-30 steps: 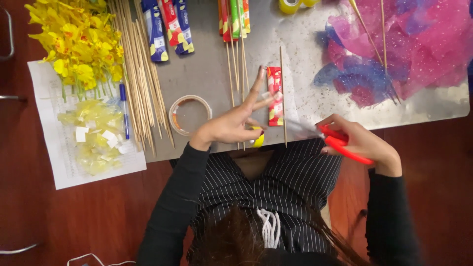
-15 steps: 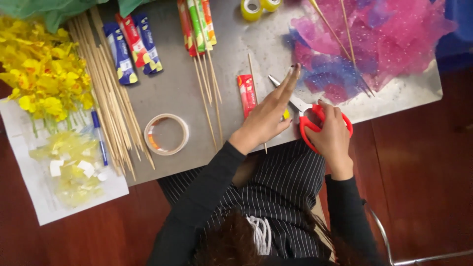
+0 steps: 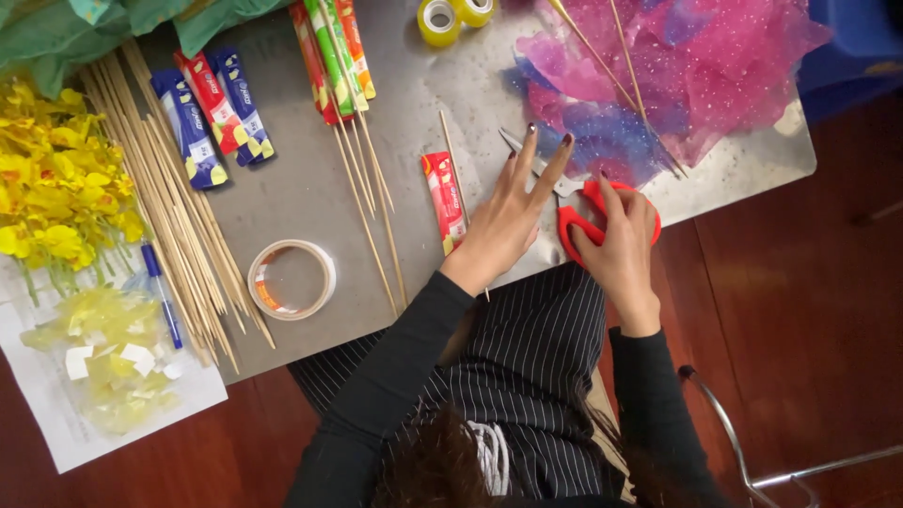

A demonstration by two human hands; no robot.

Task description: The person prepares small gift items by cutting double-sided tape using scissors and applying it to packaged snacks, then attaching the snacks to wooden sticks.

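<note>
Red-handled scissors (image 3: pixel 588 212) lie at the bench (image 3: pixel 282 202) front edge, handles gripped in right hand (image 3: pixel 621 235) fingers, blades mostly hidden under left hand (image 3: pixel 508 212), fingers spread wide. Red packet (image 3: pixel 443 199) just beside; pink mesh (image 3: pixel 696 66) beyond.

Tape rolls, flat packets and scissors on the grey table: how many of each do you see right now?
Tape rolls: 3, one white ring and two yellow rolls at the top edge.
Flat packets: 7, three blue and red, three red, green and orange, one red beside the left hand.
Scissors: 1, red-handled, in the right hand.
Total: 11
</note>
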